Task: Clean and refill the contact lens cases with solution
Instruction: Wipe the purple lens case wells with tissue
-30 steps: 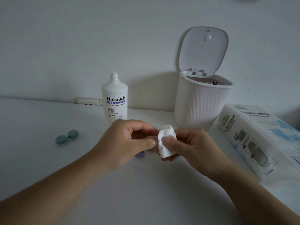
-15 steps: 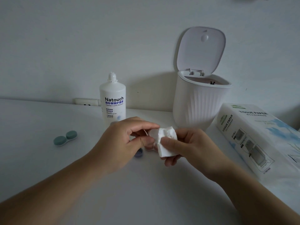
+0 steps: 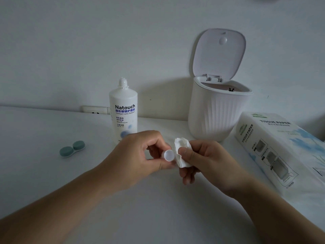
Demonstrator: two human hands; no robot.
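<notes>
From the head view, both hands meet just below the middle of the table (image 3: 52, 173), over its white top. The left hand (image 3: 135, 159) pinches a small round white cap (image 3: 168, 155) between thumb and curled fingers, its flat face turned toward the camera. Just at the cap's 3 o'clock, touching it or nearly so, the right hand (image 3: 207, 162) grasps a crumpled white tissue (image 3: 182, 152), thumb pressed on its front and fingers curled behind. At 9 o'clock from the hands, well apart from them, a green lens case (image 3: 72, 148) lies on the table with both caps on. At 11 o'clock from the hands, a white solution bottle (image 3: 123, 110) marked "Natouch" stands upright near the wall, its base partly hidden by the left hand. Behind it at its 9 o'clock, a wall outlet (image 3: 95, 110) shows at table level. At 1 o'clock from the hands stands a ribbed white bin (image 3: 216, 113) with its lid tipped up and open against the wall. At 3 o'clock from the hands, a tissue pack (image 3: 284, 150) lies flat on the table, running toward the right edge of view.
</notes>
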